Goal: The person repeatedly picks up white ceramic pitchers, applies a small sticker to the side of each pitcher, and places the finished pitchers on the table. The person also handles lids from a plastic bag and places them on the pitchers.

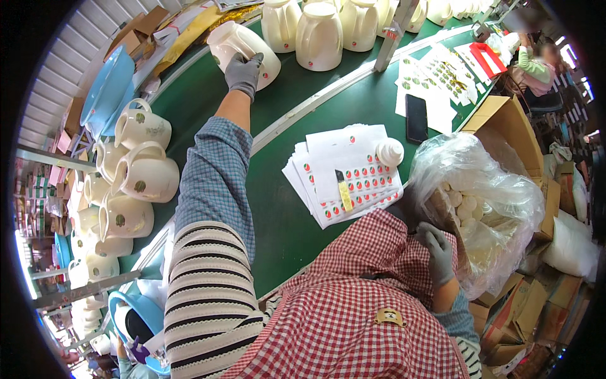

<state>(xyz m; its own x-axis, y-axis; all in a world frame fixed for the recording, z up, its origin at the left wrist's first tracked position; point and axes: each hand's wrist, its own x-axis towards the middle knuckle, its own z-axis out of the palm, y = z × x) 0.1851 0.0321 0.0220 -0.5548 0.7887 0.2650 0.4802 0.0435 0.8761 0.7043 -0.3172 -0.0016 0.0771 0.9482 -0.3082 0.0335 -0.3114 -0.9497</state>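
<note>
My left hand (244, 73), in a grey glove, grips the handle of a cream ceramic pitcher (258, 52) at the top of the view. The pitcher bears a small red and green sticker and lies tilted on the green belt (189, 109). Beside it, more cream pitchers (319, 40) stand upside down in rows. My right hand (436, 253), also gloved in grey, rests near the apron at the box's left side, its fingers curled and holding nothing visible. Sticker sheets (350, 175) lie on the green table, with a yellow utility knife (344, 192) and stacked white lids (389, 152) on them.
A carton lined with clear plastic (478, 166) holds many small white pieces. A black phone (416, 118) lies near more sticker sheets (433, 78) and a red tray (487, 59). Decorated pitchers (147, 177) crowd the left, near a blue basin (106, 90). A metal rail (312, 104) divides the surface. Co-workers sit farther off.
</note>
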